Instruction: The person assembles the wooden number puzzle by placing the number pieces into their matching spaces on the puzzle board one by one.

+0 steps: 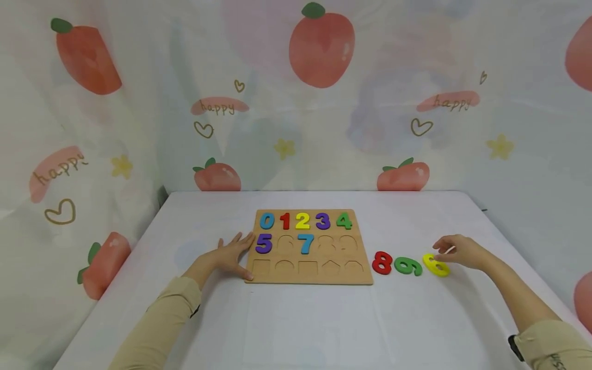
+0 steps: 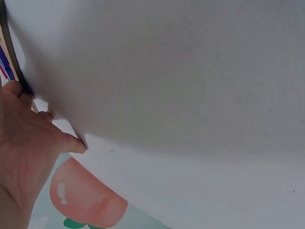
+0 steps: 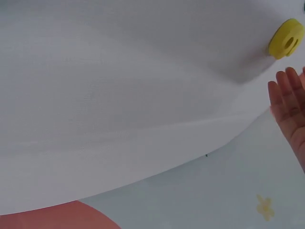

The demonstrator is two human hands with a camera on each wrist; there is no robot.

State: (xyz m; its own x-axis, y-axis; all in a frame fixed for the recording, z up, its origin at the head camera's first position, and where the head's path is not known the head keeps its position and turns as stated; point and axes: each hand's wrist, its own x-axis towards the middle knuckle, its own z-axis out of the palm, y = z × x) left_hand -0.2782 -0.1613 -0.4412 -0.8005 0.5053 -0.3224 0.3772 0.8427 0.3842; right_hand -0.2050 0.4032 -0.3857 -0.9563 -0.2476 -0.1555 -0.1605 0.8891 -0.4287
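Observation:
A wooden number board (image 1: pixel 296 275) lies on the table, with 0 to 5 and a blue 7 (image 1: pixel 306 243) in its recesses. My left hand (image 1: pixel 229 255) rests at the board's left edge, fingers spread and thumb at the near corner. In the left wrist view that hand (image 2: pixel 28 133) shows at the far left. Off the board's right side lie a red 8 (image 1: pixel 382 263), a green 9 (image 1: pixel 409 266) and a yellow 6 (image 1: pixel 436 265). Above the yellow 6, my right hand (image 1: pixel 462 251) has loosely bent fingers; the right wrist view shows a gap between fingers and number.
The white table (image 1: pixel 305 324) runs back to a fabric wall (image 1: pixel 324 133) printed with fruit and hearts. Fabric hangs along both sides too. In the board's second and third rows, several outlined recesses (image 1: pixel 307 267) hold no piece.

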